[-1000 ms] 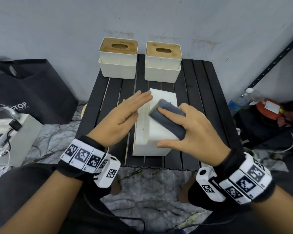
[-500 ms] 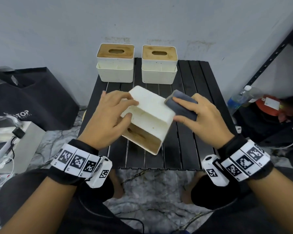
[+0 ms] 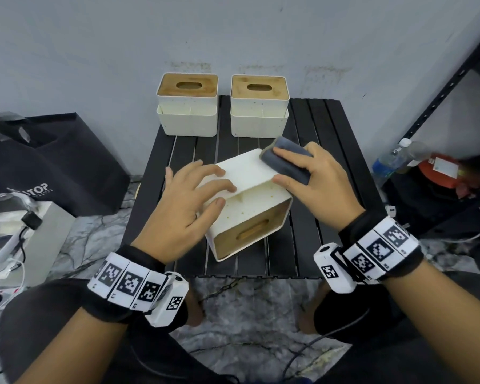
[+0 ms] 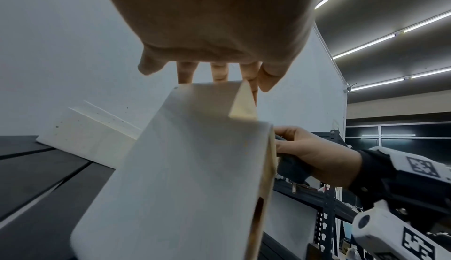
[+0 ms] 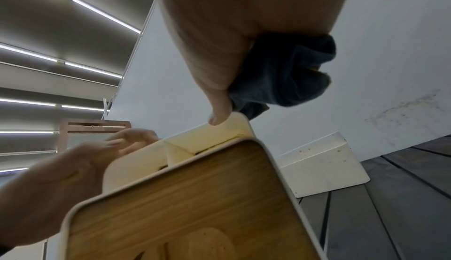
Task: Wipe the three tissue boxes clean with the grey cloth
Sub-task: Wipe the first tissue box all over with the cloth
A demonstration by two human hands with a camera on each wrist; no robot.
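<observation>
A white tissue box [image 3: 250,187] lies tipped on the black table, its wooden lid [image 3: 250,234] facing me. My left hand [image 3: 222,189] grips its upper left edge, fingers over the top and thumb on the side. At the box's far right corner my right hand [image 3: 281,166] holds the folded grey cloth [image 3: 291,162] against it. The left wrist view has the left hand's fingers [image 4: 185,71] hooked over the box [image 4: 185,167]. In the right wrist view the cloth [image 5: 285,75] is bunched behind the thumb above the lid [image 5: 195,206]. Two more upright tissue boxes [image 3: 187,106] [image 3: 259,106] stand at the back.
The slatted table [image 3: 311,217] stands against a grey wall. A black bag [image 3: 53,162] and a white device [image 3: 6,231] are on the floor to the left. To the right are a water bottle [image 3: 394,159] and a black shelf frame [image 3: 441,92].
The box lay flat under the cloth a second ago. My left hand has since tipped and turned it so the lid faces me, and the cloth has moved to its far right corner.
</observation>
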